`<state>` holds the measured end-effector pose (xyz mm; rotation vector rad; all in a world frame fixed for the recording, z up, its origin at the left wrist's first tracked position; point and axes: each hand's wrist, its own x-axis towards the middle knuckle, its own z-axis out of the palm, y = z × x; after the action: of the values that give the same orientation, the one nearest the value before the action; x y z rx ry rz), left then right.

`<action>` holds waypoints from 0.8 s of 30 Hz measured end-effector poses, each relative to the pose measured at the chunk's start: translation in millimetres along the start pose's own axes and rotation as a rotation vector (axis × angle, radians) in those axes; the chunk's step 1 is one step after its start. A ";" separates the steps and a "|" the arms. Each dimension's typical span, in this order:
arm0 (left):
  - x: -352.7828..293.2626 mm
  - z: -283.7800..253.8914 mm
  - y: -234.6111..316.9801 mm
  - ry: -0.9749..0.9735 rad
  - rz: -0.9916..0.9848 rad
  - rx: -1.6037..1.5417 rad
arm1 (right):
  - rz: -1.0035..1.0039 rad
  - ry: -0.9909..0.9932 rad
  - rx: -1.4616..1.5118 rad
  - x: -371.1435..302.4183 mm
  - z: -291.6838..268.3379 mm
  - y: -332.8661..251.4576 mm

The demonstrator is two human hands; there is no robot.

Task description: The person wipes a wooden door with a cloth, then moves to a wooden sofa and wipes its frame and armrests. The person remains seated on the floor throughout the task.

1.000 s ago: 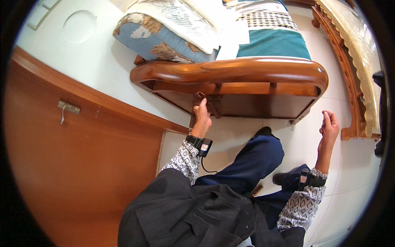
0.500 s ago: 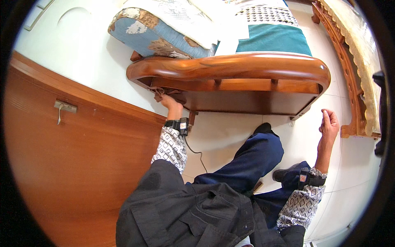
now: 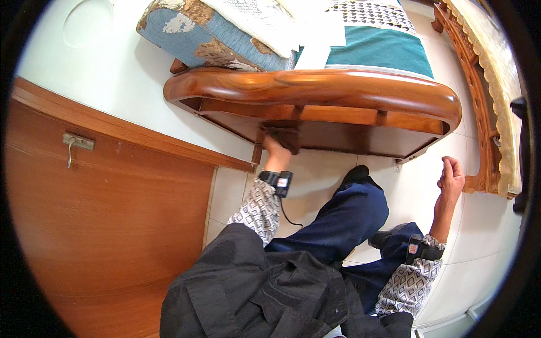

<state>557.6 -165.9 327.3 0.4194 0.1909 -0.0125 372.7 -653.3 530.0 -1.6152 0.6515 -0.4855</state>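
Note:
My left hand [image 3: 275, 153] is closed on a dark brown cloth [image 3: 283, 137] and presses it to the lower side panel [image 3: 349, 137] of a wooden sofa. The cloth is hard to tell from the dark panel, and some of the fingers are hidden behind the hand. Above them curves the sofa's glossy brown armrest [image 3: 338, 89]. My right hand [image 3: 452, 176] hangs at my right side, its fingers bent and drawn together. Nothing shows in it, and it touches nothing.
A brown wooden door [image 3: 112, 208] with a metal latch stands at the left. On the sofa lie a blue patterned cushion [image 3: 191, 36] and a teal cover [image 3: 377, 48]. To the right is a carved wooden table [image 3: 479, 96] with a lacy cloth. My shoe [image 3: 356, 173] rests on pale floor tiles.
My left hand has moved right along the panel with the cloth, from the panel's left end. My right hand stays almost where it was, slightly lower in view.

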 end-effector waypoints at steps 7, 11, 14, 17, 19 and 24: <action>15.9 21.9 150.4 0.491 0.515 0.346 | -0.005 -0.012 -0.051 -7.0 5.2 -5.8; 20.0 -18.7 132.7 0.518 0.338 0.325 | 0.009 -0.072 -0.080 -8.4 4.2 -9.8; 12.3 -42.4 80.1 0.512 0.152 0.304 | 0.021 -0.057 -0.136 -10.0 6.1 -10.1; 10.5 -50.7 5.5 0.471 0.057 0.221 | 0.054 -0.074 -0.099 -10.1 4.2 -12.6; 3.5 -51.1 -43.0 0.343 -0.013 0.209 | 0.061 -0.062 -0.108 -11.3 2.3 -13.4; 6.7 -41.2 -149.3 0.198 -0.400 0.085 | 0.028 -0.013 -0.123 -10.3 -1.8 -11.2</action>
<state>549.0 -285.3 228.9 0.4616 0.4683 -0.3738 365.3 -647.1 541.9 -1.7206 0.7048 -0.4207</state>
